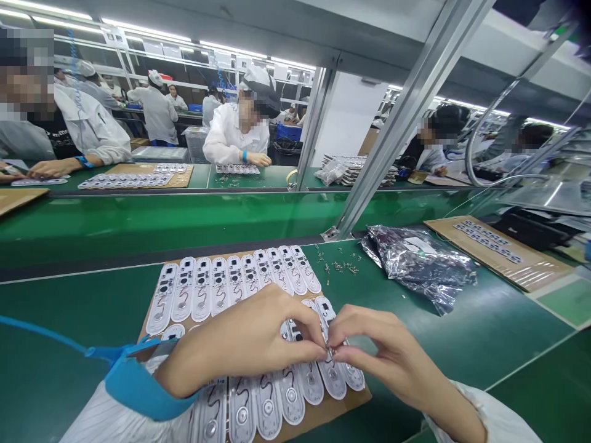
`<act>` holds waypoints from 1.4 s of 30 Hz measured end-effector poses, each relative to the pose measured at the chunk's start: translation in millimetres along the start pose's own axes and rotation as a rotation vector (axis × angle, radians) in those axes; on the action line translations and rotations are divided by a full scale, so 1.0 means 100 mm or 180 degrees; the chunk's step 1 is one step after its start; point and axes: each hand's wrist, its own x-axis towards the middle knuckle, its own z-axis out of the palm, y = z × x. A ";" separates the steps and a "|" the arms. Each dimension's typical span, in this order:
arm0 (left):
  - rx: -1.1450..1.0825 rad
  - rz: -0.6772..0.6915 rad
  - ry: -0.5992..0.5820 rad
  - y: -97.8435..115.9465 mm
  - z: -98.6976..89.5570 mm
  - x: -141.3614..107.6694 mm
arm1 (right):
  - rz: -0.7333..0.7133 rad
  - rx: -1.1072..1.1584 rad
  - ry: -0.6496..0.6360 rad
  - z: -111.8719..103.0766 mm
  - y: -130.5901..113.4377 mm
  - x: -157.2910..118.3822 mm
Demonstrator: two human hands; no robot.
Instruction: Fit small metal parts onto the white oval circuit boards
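Two hands meet over the board: the left hand (242,344) and right hand (392,363) pinch a tiny metal part (331,354) between pressed fingertips (322,352), just above a white circuit strip (309,381) beneath the fingers.

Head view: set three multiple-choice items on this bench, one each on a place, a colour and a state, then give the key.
1. Where does the crinkled silver bag lie?
A. In a crate
B. On the green bench
C. On a shelf

2. What colour is the wrist strap?
A. Red
B. Yellow
C. Blue

3. How are the hands placed?
A. Fingertips meeting over the white panels
B. Flat on the bench
C. Both raised to the shelf

1 B: the bag rests directly on the green surface.
2 C: a blue band circles the left hand wrist.
3 A: the left and right hand fingertips pinch together above the panels.
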 end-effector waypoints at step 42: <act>0.1861 -0.1037 -0.1129 -0.24 0.47 0.21 | 0.0898 -0.1387 -0.0798 0.37 0.43 -0.21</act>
